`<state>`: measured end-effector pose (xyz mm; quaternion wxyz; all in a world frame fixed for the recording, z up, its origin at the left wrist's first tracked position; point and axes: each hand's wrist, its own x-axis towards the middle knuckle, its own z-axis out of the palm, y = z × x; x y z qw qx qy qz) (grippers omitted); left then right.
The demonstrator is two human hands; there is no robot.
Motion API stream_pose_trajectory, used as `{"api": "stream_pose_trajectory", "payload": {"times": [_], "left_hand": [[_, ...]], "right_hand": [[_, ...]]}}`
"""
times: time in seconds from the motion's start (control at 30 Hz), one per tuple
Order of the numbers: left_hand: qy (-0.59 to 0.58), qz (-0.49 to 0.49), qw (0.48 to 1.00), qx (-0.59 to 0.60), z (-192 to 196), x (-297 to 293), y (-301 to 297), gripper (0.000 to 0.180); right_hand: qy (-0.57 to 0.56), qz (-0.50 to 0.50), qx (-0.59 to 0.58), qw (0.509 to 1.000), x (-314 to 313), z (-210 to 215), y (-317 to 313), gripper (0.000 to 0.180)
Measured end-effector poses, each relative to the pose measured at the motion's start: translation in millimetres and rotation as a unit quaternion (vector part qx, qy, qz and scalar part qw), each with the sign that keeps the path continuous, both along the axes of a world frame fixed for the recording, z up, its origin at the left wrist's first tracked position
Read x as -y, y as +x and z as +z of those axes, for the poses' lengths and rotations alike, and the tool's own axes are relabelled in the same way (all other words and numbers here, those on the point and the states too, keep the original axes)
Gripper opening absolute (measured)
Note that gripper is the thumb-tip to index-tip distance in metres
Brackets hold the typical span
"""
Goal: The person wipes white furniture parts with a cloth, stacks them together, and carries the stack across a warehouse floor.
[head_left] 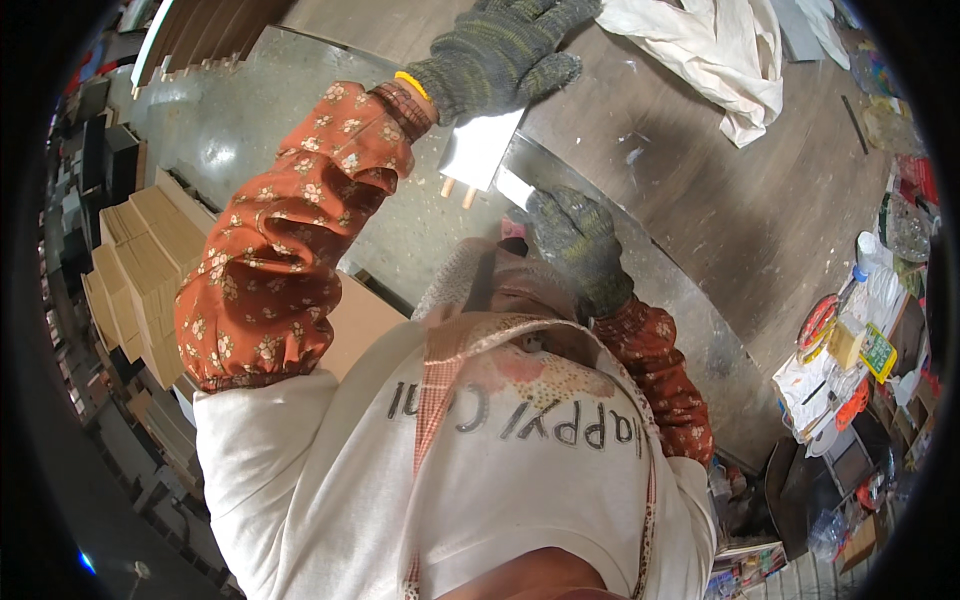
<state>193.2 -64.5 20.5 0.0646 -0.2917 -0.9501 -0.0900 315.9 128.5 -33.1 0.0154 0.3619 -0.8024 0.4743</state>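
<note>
My left hand (505, 55), in a dark knitted glove, reaches up over the edge of the brown worktop (700, 180) and holds down the top of a white flat panel (482, 150). Two short wooden pegs (456, 190) stick out under the panel's lower edge. My right hand (575, 245), gloved the same way, is just below and to the right. Its fingertips pinch a small white strip (515, 187) at the panel's corner. Both forearms wear orange flowered sleeves.
A crumpled white cloth (715, 50) lies on the far part of the worktop. Stacks of tan boards (140, 270) stand on the left by the grey floor (230, 130). Tape rolls, bottles and small packets (850, 350) crowd the right side.
</note>
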Motion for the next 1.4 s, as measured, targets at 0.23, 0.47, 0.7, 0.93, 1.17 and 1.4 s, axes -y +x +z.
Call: {"api": "stream_pose_trajectory", "payload": {"times": [0.23,0.47,0.7,0.93,1.17,1.4], "left_hand": [[-0.001,-0.002,1.000,-0.004,-0.1,-0.8,-0.4,0.064],[0.014,-0.014,1.000,-0.011,-1.2,-1.5,-1.4,0.062],[0.013,-0.007,1.000,-0.001,3.9,-1.8,-0.2,0.062],[0.028,-0.014,0.999,-0.024,-2.7,-1.4,-1.0,0.062],[0.021,0.021,1.000,0.003,0.8,-3.8,-0.4,0.062],[0.018,0.030,0.999,0.001,0.0,-2.6,1.8,0.062]], "right_hand": [[-0.019,0.003,-0.018,1.000,-4.1,-15.8,4.7,0.030],[-0.055,0.001,0.169,0.984,-0.8,-22.5,12.3,0.033],[0.034,-0.011,-0.064,0.997,-7.4,13.6,2.9,0.031],[0.053,0.051,-0.031,0.997,-5.2,13.2,-12.0,0.029],[0.129,0.099,-0.095,0.982,-24.7,8.4,-7.6,0.037],[0.216,0.101,-0.153,0.959,-23.0,21.4,-8.3,0.045]]}}
